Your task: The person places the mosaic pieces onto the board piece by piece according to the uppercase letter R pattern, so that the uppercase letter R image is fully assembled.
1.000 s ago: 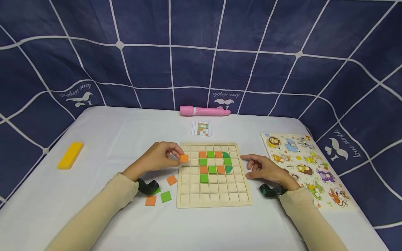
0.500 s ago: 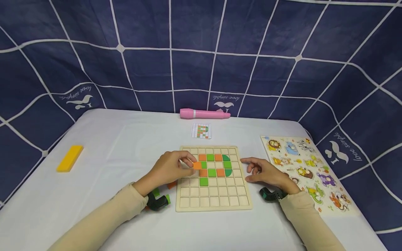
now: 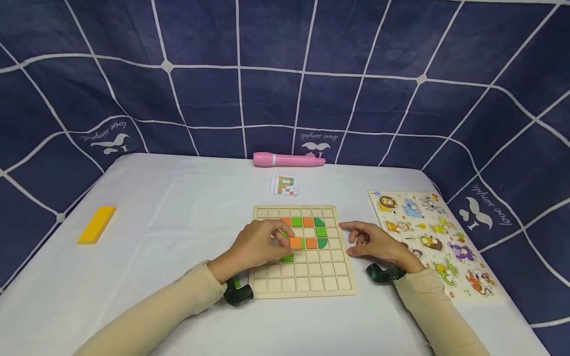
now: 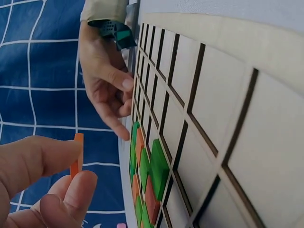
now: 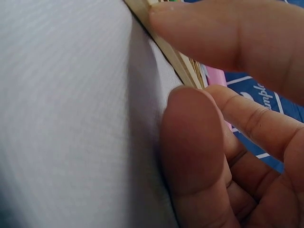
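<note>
My left hand (image 3: pixel 256 242) pinches an orange square tile (image 3: pixel 296 243) between thumb and fingers above a wooden grid board (image 3: pixel 311 284). In the left wrist view that tile (image 4: pixel 79 137) is seen edge-on, apart from the board. Several orange and green tiles sit in the grid, among them a green square (image 3: pixel 320 231) and dark green curved pieces (image 3: pixel 322 243); my left fingers partly cover others. At the board's right edge rests my right hand (image 3: pixel 376 244), its thumb (image 5: pixel 194 137) and index fingertip by the rim, holding no tile.
Behind the board lies a small pattern card (image 3: pixel 284 184), with a pink pen-shaped object (image 3: pixel 288 159) farther back. An animal puzzle board (image 3: pixel 438 242) is on the right. A yellow block (image 3: pixel 96 225) lies far left. Under the left wrist, a loose green tile (image 3: pixel 237 282) partly shows.
My left hand has carried the orange tile rightward from the board's left edge to over the colored tiles, and its forearm now hides most loose tiles. My right hand stays at the board's edge.
</note>
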`<state>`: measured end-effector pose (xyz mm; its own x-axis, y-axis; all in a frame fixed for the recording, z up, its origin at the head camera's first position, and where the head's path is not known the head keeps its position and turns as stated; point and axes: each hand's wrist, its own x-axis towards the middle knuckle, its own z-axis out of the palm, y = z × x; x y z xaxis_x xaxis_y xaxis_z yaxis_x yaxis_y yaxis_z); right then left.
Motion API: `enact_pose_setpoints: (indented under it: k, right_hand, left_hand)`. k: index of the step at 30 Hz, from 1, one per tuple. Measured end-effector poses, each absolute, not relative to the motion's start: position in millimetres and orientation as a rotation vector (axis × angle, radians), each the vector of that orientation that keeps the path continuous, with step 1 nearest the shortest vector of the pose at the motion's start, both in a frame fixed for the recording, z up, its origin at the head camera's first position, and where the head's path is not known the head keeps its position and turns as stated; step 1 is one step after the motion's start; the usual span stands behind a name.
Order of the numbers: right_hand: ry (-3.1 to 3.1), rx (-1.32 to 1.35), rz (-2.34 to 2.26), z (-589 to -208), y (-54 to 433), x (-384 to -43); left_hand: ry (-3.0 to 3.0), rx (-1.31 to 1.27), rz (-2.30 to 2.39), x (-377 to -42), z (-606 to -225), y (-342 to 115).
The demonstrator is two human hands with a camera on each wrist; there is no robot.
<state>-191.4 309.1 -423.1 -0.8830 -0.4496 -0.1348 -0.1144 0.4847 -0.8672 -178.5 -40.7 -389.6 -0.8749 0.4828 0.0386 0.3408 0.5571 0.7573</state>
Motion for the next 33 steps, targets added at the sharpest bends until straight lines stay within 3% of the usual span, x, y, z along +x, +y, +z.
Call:
enact_pose_setpoints:
  k: [33]
  right_hand:
    - [2.395, -0.495, -1.355, -421, 311, -195]
  left_hand:
    - [2.619, 0.728, 0.914, -183, -403, -16]
